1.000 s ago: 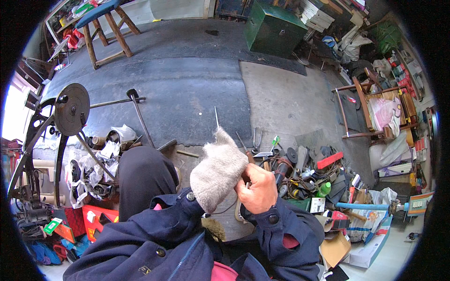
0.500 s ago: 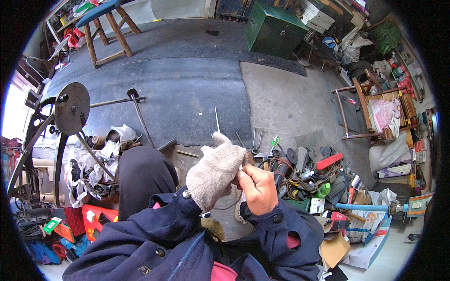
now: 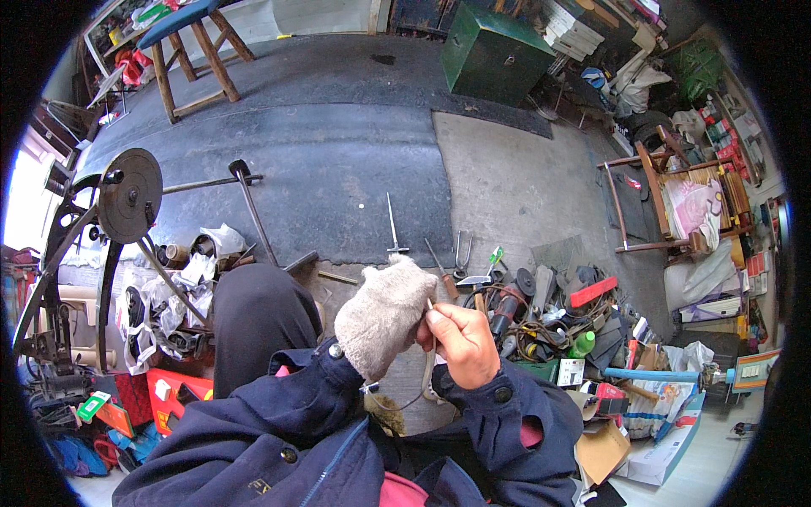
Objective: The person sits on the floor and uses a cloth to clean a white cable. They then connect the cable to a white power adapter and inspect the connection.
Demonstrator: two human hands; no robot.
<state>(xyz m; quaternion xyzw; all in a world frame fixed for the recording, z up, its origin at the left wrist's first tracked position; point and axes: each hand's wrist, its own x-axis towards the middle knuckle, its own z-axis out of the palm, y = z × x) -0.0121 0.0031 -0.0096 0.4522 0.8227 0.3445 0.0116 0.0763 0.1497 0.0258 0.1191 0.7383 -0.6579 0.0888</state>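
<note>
A light grey fluffy cloth piece lies over my left hand, hiding its fingers, at the end of my left dark blue sleeve. My right hand is closed in a pinch at the cloth's right edge, thumb on top; a thin, small item at its fingertips is too small to name. A thin cord or cable hangs below the hands. Beyond the cloth, a thin metal rod with a crosspiece lies on the floor, near a wooden-handled tool. My dark-trousered left knee is beside my left arm.
A black iron machine with a wheel stands left, bags below it. Tools and cables pile at my right. A wooden-legged stool, a green metal box and a wooden chair stand farther out.
The cloth has moved toward me and left, drooping lower, uncovering more of the metal rod beyond it. My right hand stays pinched at its edge, shifting slightly.
</note>
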